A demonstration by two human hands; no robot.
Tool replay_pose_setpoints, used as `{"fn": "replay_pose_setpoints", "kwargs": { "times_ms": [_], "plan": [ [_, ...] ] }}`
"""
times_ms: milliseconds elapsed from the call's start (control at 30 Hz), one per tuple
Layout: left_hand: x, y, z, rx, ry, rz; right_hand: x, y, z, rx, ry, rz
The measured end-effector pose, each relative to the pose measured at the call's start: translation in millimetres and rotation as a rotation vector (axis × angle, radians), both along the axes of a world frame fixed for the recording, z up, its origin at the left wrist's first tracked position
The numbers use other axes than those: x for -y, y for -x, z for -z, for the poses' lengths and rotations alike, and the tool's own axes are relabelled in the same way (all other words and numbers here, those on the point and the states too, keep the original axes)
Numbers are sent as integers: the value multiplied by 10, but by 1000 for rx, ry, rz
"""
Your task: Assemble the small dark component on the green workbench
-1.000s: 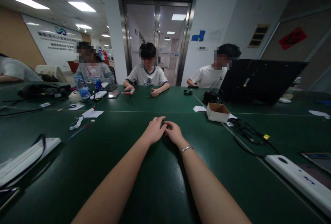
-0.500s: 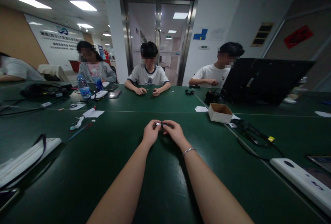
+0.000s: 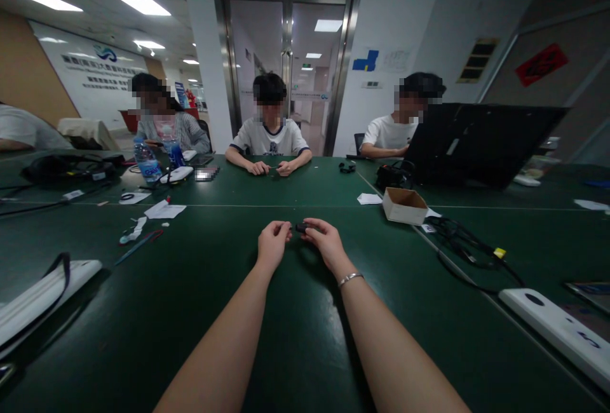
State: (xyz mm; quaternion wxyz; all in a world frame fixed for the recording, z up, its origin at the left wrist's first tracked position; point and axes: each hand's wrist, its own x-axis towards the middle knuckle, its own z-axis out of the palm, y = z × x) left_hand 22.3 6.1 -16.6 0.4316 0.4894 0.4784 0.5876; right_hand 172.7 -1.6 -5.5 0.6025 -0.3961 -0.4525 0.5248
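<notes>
Above the dark green table (image 3: pixel 300 337), my two hands face each other with a narrow gap between them. My right hand (image 3: pixel 325 241), a silver bracelet at its wrist, pinches a small black block-like piece (image 3: pixel 301 227) between thumb and fingers. The exact kind of that piece is too small to tell. In my left hand (image 3: pixel 272 246) the thumb and fingertips are pressed together; a tiny dark bit shows at the tips, mostly hidden by the fingers.
An open cardboard box (image 3: pixel 404 209) sits right of my hands, near coiled black cables (image 3: pixel 457 241) and a white power strip (image 3: pixel 557 324). Papers (image 3: pixel 164 209), a blue pen-like stick (image 3: pixel 136 249) and water bottles (image 3: pixel 147 162) lie or stand left. A co-worker (image 3: pixel 271 136) sits opposite.
My hands have drawn slightly apart, opening a gap between the fingertips. The shiny metal bit seen at my left fingertips no longer shows. The black piece stays with my right hand.
</notes>
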Motion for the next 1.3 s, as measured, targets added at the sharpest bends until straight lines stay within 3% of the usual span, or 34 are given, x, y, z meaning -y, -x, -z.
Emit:
{"fn": "replay_pose_setpoints", "kwargs": {
  "times_ms": [267, 1000, 1300],
  "plan": [
    [-2, -18, 22, -65, -37, 33, 3, -3, 7, 34, -26, -40],
    [74, -40, -115, -138, -4, 37, -33, -14, 18, 54, -33, -50],
    [-11, -33, -7, -144, -22, 46, -58, -28, 44, 31, -24, -68]
  ]
}}
